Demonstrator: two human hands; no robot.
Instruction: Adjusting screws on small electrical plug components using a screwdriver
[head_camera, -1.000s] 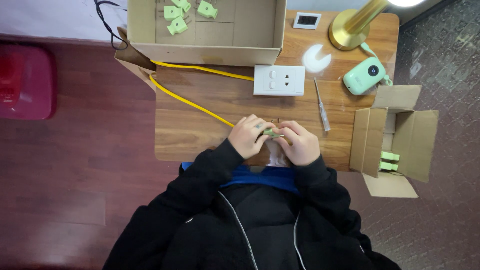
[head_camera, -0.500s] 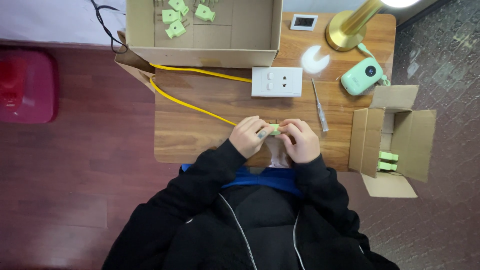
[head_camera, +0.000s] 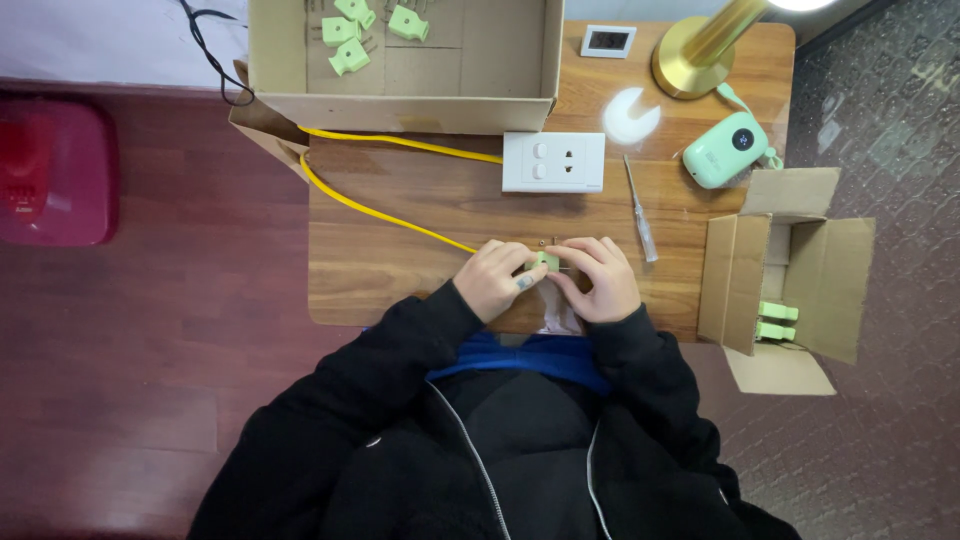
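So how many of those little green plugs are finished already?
Two green plugs lie in the small box on the right; they look finished, though that is a guess. The left hand and right hand pinch one green plug at the end of the yellow cable. Several more green plugs lie in the big box.

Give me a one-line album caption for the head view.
Left hand and right hand pinch a small green plug over a wooden table.

a table (head_camera: 400, 270) sits mid-frame; an open box (head_camera: 500, 60) lies on its upper edge, a wall socket (head_camera: 553, 161) just below it, a screwdriver (head_camera: 640, 210) right of that, another box (head_camera: 800, 270) at far right.
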